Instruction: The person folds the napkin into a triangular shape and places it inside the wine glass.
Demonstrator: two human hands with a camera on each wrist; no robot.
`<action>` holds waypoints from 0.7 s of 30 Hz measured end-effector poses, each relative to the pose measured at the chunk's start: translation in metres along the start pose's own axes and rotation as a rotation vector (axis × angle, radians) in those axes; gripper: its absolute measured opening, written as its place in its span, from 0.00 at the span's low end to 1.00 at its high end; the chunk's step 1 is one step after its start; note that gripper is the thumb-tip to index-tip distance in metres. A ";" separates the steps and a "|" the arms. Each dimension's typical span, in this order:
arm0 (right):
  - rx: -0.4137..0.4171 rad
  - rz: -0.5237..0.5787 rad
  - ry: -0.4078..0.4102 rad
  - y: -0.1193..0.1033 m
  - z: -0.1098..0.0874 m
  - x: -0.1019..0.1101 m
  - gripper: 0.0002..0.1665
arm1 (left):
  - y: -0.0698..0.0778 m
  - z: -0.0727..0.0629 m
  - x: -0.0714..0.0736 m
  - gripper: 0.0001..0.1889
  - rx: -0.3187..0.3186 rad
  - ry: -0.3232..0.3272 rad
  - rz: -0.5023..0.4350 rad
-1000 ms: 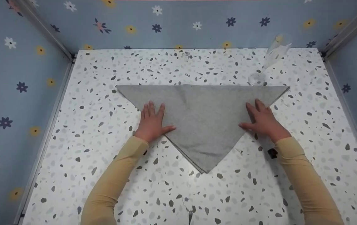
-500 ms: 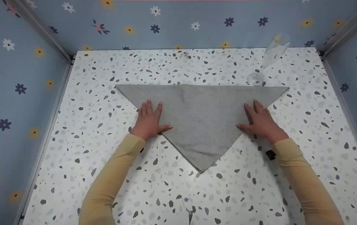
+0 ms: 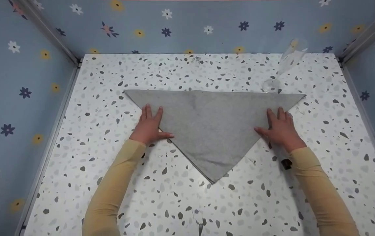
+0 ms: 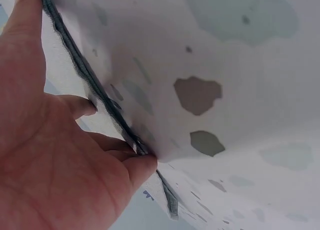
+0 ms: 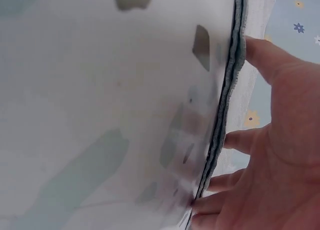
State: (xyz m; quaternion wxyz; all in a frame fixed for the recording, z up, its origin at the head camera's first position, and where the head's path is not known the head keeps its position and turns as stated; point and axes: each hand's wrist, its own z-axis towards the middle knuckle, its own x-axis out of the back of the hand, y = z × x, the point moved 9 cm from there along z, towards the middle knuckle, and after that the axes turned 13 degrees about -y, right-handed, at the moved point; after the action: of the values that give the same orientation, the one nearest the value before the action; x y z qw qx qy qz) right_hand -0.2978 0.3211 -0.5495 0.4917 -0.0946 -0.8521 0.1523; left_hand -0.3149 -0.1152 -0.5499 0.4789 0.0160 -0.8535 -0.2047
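Note:
A grey cloth point(image 3: 210, 127), folded into a triangle, lies flat on the speckled table with its long edge at the back and its point toward the person. The left hand point(image 3: 146, 127) rests on its left slanting edge, fingers spread and straight. On the right slanting edge, the right hand point(image 3: 281, 127) rests with fingers and thumb spread on the fabric. In the left wrist view the layered cloth edge point(image 4: 82, 65) runs past the thumb and fingertips. The right wrist view has the fingertips touching the stacked layers of the edge point(image 5: 220, 115).
A clear stemmed glass point(image 3: 289, 60) stands at the back right, its base close behind the cloth's long edge. Blue flowered panels point(image 3: 187, 26) wall the speckled white table point(image 3: 161, 203) at the back and both sides. A small black item point(image 3: 286, 164) shows beside the right sleeve.
The left hand has slid left along the cloth toward its left corner. The right hand has shifted slightly right. The loose layer at the front point now lies lined up with the one under it.

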 end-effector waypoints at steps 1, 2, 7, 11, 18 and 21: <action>0.002 0.003 0.005 0.001 0.001 0.002 0.60 | 0.000 0.001 0.001 0.63 -0.001 0.003 0.000; 0.005 0.007 0.011 0.002 0.002 0.004 0.60 | 0.001 0.002 0.001 0.63 0.003 0.006 0.002; -0.002 0.040 0.031 0.011 0.004 0.015 0.62 | 0.004 0.007 0.001 0.64 0.006 0.001 -0.001; -0.010 0.034 0.039 0.012 0.004 0.022 0.61 | 0.009 0.009 0.003 0.64 0.016 0.004 -0.002; 0.056 -0.040 0.055 -0.028 0.014 0.016 0.55 | 0.043 0.024 0.003 0.52 0.023 0.015 0.125; 0.154 -0.059 0.080 -0.061 0.028 0.010 0.51 | 0.078 0.043 0.000 0.46 -0.057 0.023 0.204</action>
State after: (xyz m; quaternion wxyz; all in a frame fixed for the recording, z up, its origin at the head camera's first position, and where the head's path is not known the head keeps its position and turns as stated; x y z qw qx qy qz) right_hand -0.3274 0.2625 -0.5328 0.5356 -0.0375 -0.8199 0.1990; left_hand -0.3368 -0.0298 -0.5413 0.5073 -0.0824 -0.8389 -0.1791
